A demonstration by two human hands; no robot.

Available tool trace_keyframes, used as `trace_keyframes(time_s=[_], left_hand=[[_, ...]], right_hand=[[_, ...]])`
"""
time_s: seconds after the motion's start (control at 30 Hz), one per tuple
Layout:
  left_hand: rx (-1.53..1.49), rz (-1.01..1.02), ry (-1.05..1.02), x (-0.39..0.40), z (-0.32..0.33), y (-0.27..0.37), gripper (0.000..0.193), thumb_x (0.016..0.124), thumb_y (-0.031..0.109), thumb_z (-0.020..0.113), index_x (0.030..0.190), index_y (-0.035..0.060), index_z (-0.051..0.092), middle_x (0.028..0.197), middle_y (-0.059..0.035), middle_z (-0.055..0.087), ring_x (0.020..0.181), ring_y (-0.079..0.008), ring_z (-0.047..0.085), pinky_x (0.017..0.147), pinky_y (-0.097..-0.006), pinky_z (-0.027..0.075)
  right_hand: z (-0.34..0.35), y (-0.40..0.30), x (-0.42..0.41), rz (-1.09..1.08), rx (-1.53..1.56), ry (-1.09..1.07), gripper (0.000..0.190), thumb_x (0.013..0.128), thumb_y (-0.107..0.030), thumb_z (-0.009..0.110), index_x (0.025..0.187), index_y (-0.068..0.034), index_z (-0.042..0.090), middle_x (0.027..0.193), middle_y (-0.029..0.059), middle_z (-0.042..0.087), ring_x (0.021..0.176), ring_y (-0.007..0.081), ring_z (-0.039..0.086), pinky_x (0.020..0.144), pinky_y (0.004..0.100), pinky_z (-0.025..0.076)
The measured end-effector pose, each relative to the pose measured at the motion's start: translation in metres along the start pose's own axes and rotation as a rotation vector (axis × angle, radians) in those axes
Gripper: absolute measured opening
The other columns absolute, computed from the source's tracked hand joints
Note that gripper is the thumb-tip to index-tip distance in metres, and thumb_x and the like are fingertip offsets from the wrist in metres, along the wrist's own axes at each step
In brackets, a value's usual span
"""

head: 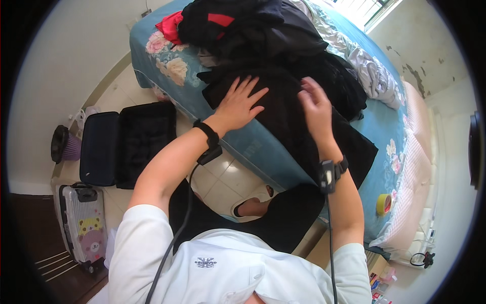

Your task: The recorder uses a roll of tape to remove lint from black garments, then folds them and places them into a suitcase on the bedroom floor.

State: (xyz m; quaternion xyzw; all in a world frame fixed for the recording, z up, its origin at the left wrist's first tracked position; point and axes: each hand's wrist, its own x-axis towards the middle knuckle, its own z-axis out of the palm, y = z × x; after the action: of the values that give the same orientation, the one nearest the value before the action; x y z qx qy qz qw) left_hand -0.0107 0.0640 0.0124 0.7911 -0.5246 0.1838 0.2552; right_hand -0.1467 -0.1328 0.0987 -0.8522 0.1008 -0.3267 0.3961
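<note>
Before me, a black garment (283, 114) is spread over the near edge of a bed with a blue floral cover (246, 142). My left hand (242, 99) lies on its left part, palm down with fingers apart. Above the garment's right part is my right hand (316, 105), its fingers curled and slightly blurred; I cannot tell whether they touch the cloth. Nothing shows in its grasp. Behind both hands rises a pile of dark clothes (265, 38), with a red piece (171, 27) at its left end. Each wrist wears a black strap with a cabled device.
On the tiled floor at left lies an open black suitcase (146, 144), near a purple waste basket (71, 147) and an upright silver suitcase (85, 224). Yellow tape (383, 204) sits on the bed at right, beside a pink quilted pillow (408, 190). Crumpled grey bedding (374, 74) lies farther back.
</note>
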Motion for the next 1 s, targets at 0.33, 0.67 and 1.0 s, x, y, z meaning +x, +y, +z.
trace_keyframes(time_s=[0.33, 0.67, 1.0], left_hand=[[0.249, -0.238, 0.205, -0.062, -0.077, -0.053, 0.080, 0.086, 0.025, 0.078, 0.156, 0.0164, 0.041, 0.158, -0.0203, 0.040, 0.150, -0.0367, 0.033, 0.123, -0.0542, 0.022], [-0.353, -0.538, 0.169, -0.036, -0.049, -0.070, 0.088, 0.076, 0.026, 0.088, 0.150, 0.0086, 0.044, 0.149, -0.0295, 0.043, 0.140, -0.0448, 0.040, 0.115, -0.0473, 0.036], [-0.415, -0.569, -0.006, -0.015, -0.071, -0.088, 0.035, 0.086, 0.015, 0.074, 0.119, 0.0034, 0.071, 0.111, -0.0204, 0.074, 0.105, -0.0363, 0.070, 0.092, -0.0390, 0.054]], right_hand=[[-0.021, -0.002, -0.042, -0.201, -0.375, 0.052, 0.042, 0.090, -0.007, 0.070, 0.131, -0.002, 0.064, 0.138, 0.0195, 0.062, 0.135, 0.0353, 0.054, 0.114, 0.0425, 0.041], [-0.061, -0.019, -0.153, -0.122, -0.758, -0.383, 0.083, 0.081, -0.025, 0.080, 0.153, -0.006, 0.044, 0.159, 0.0241, 0.038, 0.148, 0.0433, 0.035, 0.119, 0.0531, 0.031], [-0.057, 0.000, -0.139, -0.089, -0.739, -0.198, 0.074, 0.080, -0.019, 0.078, 0.146, -0.004, 0.052, 0.148, 0.0214, 0.053, 0.138, 0.0374, 0.049, 0.108, 0.0459, 0.046]])
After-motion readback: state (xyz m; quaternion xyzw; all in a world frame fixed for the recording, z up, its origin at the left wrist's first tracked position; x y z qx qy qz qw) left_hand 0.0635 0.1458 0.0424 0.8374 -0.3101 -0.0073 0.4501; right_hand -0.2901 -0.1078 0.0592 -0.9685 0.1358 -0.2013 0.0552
